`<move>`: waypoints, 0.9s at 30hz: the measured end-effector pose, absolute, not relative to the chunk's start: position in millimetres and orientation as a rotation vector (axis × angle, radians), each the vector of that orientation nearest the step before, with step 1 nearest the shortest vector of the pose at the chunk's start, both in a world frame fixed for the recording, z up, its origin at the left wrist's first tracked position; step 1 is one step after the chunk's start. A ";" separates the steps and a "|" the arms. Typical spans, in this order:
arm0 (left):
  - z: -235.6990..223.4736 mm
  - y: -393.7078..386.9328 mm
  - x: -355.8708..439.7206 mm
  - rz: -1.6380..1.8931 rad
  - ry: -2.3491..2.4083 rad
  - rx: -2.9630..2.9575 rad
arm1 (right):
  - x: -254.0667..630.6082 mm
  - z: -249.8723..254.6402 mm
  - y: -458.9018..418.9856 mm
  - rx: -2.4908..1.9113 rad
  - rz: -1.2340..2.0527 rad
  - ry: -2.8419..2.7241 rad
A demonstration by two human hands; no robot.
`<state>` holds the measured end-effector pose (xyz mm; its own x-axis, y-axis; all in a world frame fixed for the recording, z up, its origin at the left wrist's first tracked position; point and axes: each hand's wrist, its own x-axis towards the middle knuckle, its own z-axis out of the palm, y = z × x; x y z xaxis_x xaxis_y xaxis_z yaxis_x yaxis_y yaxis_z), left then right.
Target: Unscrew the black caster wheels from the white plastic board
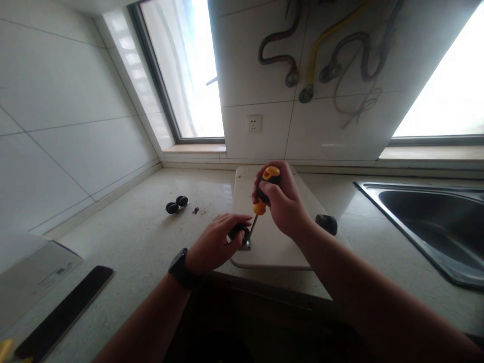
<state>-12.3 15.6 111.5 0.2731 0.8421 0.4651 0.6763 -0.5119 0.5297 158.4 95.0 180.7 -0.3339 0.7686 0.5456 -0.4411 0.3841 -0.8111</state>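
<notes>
My right hand (282, 199) is wrapped round the yellow and black handle of a screwdriver (259, 207). Its shaft slants down to the metal plate of a black caster wheel (237, 232), near the front left corner of a pale board (280, 252). With thumb and fingers, my left hand (219, 239) grips that caster and steadies it on the board. Another black caster (326, 224) stands on the board's right side, beyond my right wrist. The tip of the screwdriver is too small to make out against the plate.
On the countertop to the left lie two black casters (177, 204) and a small pile of screws (195, 210). A cardboard box (38, 282) and a long dark bar (68, 312) are at the lower left. A sink (401, 232) is set in at the right.
</notes>
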 end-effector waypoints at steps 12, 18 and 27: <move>112.7 16.3 -13.6 1.034 1.462 2.321 | 158.1 178.9 91.9 -0.364 1.195 -1.451; 112.2 17.0 -14.3 1.029 1.447 2.337 | 157.5 172.1 91.1 -0.371 1.168 -1.494; 112.4 18.2 -12.7 1.008 1.448 2.331 | 159.6 166.9 93.2 -0.422 0.928 -1.623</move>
<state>-12.7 18.2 112.4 0.2802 0.8552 0.4361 0.7056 -0.4915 0.5104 159.6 93.2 166.9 -0.2740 0.7055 0.6536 -0.2057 0.6209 -0.7564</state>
